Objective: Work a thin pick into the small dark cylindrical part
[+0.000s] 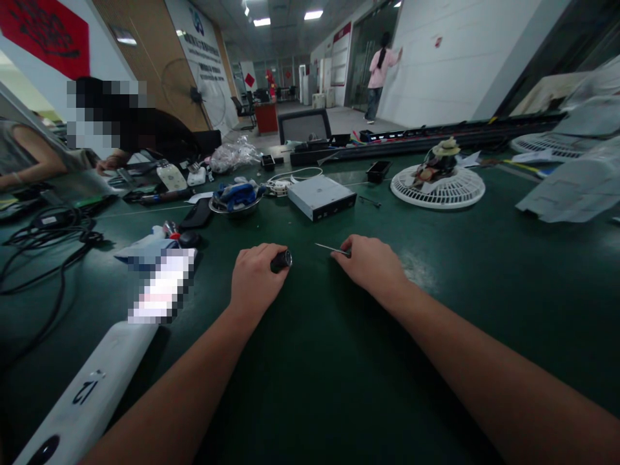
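Black, metal-tipped screwdriver handle (pixel 281 261) sits clamped in your curled left hand (pixel 254 278); your right hand (pixel 371 261) pinches its thin steel shaft (pixel 332 248), the two parts separated above the green table (pixel 436 310).

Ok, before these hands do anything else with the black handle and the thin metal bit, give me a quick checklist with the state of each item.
1. Left hand grips black handle: ok.
2. Right hand pinches thin metal bit: ok.
3. Bit seated in handle: not ok, they are apart.
4. Handle's open end faces the bit: cannot tell.
5. Green table between the hands bare: ok.
6. Grey drive box lies beyond both hands: ok.
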Motion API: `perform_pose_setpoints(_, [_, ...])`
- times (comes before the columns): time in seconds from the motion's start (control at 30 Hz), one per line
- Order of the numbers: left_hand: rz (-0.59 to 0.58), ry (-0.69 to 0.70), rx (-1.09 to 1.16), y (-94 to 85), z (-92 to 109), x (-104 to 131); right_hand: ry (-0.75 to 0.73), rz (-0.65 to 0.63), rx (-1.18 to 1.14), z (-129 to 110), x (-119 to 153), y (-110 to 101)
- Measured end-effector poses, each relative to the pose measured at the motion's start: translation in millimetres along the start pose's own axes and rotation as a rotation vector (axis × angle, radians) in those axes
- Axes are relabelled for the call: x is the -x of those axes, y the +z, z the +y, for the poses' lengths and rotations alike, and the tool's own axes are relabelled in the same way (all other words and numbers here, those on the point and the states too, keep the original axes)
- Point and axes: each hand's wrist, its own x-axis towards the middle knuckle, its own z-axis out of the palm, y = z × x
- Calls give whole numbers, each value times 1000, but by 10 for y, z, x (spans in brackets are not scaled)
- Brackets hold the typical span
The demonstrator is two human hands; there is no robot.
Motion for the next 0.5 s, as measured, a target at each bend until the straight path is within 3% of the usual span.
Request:
perform_pose_setpoints(0.27, [-43,12,-21,2,55,-28,-185,-29,-541,-300,150,78])
perform_pose_setpoints(0.5, [-44,67,34,37,48,-28,-258,-77,-789,-398,237,124])
